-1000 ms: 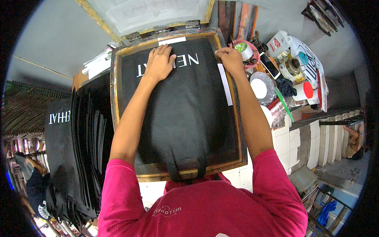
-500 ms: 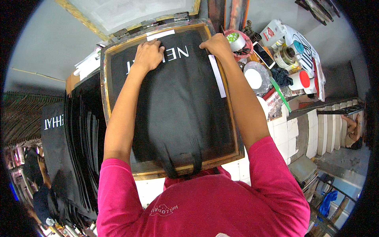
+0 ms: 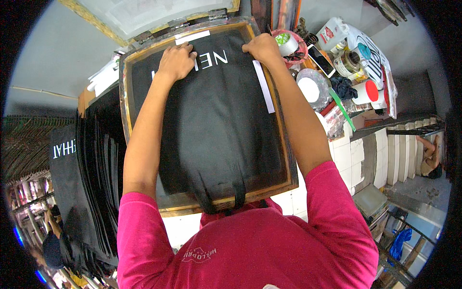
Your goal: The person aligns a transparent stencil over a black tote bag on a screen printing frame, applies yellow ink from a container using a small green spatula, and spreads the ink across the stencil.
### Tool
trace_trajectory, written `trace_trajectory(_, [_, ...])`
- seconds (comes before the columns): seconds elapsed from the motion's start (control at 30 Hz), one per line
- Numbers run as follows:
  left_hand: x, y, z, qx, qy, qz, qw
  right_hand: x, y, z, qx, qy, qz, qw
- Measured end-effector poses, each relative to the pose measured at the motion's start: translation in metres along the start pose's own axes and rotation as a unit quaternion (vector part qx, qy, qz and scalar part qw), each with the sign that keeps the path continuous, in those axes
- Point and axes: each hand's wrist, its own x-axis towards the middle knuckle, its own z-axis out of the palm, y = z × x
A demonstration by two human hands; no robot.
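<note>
Grip of left hand and right hand at the far end of a black bag

The bag lies spread on a wood-rimmed board in front of the person, its 2 handles pointing toward the body and reaching over the near rim. Across its far end runs white lettering, partly covered by the left hand, which rests palm down on the cloth; whether its fingers pinch anything I cannot tell. The right hand is at the far right corner, fingertips gathered close together; whether cloth sits between them I cannot tell either. Of 2 white strips, 1 top strip lies just beyond the left hand, and 1 side strip runs along the right edge.

Beyond the board is a pale framed screen. To the left hangs a thick row of black bags. To the right are a pink basket with a white roll, a phone, a metal tin, a red-lidded tub and a green tool. Farther right, another person is near pale steps.
</note>
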Motion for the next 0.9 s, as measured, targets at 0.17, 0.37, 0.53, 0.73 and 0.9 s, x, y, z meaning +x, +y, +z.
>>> trace_trajectory(0.17, [0.000, 0.000, 0.000, -0.002, 0.010, -0.002, 1.000, -0.005, -0.007, -0.007, -0.010, -0.001, -0.006, 1.000])
trace_trajectory(0.37, [-0.001, 0.002, 0.000, 0.010, 0.007, 0.001, 1.000, -0.009, 0.005, -0.004, 0.041, 0.010, -0.050, 0.998])
trace_trajectory(0.53, [-0.002, 0.002, -0.001, 0.009, 0.009, -0.003, 1.000, -0.013, 0.004, -0.005, 0.044, 0.027, -0.063, 0.997])
trace_trajectory(0.73, [-0.003, -0.002, 0.010, 0.003, 0.038, -0.006, 0.999, -0.015, 0.006, -0.005, 0.037, 0.037, -0.087, 0.995])
trace_trajectory(0.9, [-0.006, 0.001, 0.012, -0.019, 0.058, -0.011, 0.998, -0.020, 0.004, -0.008, 0.067, 0.028, -0.060, 0.996])
